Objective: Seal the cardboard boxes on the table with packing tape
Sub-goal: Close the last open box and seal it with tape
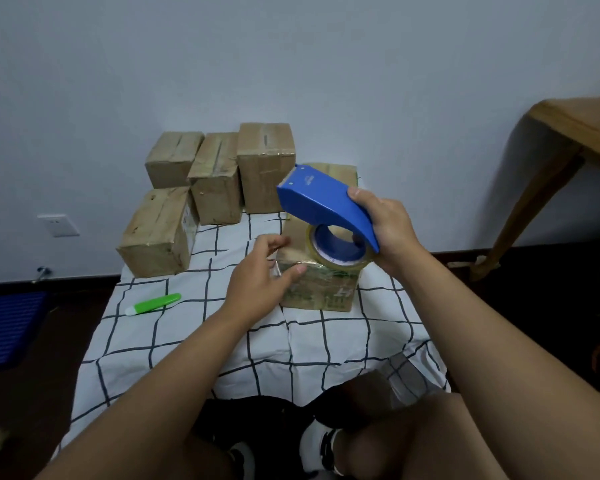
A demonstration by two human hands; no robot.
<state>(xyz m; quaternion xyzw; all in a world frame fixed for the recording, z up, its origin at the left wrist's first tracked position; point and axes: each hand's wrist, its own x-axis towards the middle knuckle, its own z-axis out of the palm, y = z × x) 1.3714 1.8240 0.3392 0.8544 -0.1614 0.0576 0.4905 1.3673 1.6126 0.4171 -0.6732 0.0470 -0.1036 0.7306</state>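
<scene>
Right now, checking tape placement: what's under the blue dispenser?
Under the blue dispenser sits the near cardboard box. The clear tape roll covers part of its top.
</scene>
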